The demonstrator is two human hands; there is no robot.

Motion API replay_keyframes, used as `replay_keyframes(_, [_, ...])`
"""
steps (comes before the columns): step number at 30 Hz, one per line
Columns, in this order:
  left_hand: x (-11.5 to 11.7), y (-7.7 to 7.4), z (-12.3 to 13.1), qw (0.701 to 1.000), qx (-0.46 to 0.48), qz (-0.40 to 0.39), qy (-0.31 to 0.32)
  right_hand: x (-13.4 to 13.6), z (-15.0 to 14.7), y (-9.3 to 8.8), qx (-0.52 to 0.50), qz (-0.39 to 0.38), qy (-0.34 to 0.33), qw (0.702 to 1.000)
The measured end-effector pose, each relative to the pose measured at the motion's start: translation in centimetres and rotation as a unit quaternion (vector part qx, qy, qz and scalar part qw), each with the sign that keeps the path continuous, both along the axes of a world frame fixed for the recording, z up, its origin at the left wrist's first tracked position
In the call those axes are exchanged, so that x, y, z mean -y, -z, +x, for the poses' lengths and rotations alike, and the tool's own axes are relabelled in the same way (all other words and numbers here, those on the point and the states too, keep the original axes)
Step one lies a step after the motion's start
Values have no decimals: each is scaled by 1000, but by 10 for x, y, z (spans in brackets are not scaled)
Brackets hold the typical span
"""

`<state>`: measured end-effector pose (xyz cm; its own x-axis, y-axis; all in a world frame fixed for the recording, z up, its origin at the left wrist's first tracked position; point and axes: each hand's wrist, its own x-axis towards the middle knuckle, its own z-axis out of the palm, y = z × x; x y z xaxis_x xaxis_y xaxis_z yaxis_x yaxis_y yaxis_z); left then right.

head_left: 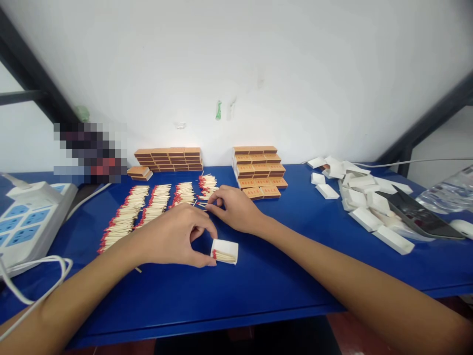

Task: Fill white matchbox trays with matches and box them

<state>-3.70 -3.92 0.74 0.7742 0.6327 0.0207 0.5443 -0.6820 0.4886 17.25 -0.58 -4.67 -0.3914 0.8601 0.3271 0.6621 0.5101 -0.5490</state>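
My left hand (181, 234) grips the left end of a small white matchbox tray (229, 245) between thumb and forefinger. The tray lies on the blue table with a few red-tipped matches (224, 256) along its near side. Farther back, my right hand (234, 207) has its thumb and forefinger closed at loose matches (201, 203), at the near end of the rightmost row. Several rows of matches (153, 202) spread out behind and left of my left hand, which partly hides them.
Orange matchboxes stand in a left stack (170, 159) and a stepped right stack (260, 170) by the wall. At right lie empty white trays (356, 197), a dark phone (417, 212) and clear plastic (451, 190). A power strip (33, 222) with white cables sits at left.
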Motion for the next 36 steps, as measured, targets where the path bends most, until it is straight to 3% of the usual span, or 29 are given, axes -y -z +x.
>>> replay_keyframes(12, [-2,-5,0,995,49,84,17,-3,10,-4,38,-5,7,999])
replay_keyframes(24, [-5,-5,-4,995,45,93,13,17,40,-20,136,-3,30,990])
replay_keyframes(36, [-17,-4,-13,991,46,129,6,19,46,-15,153,17,24,988])
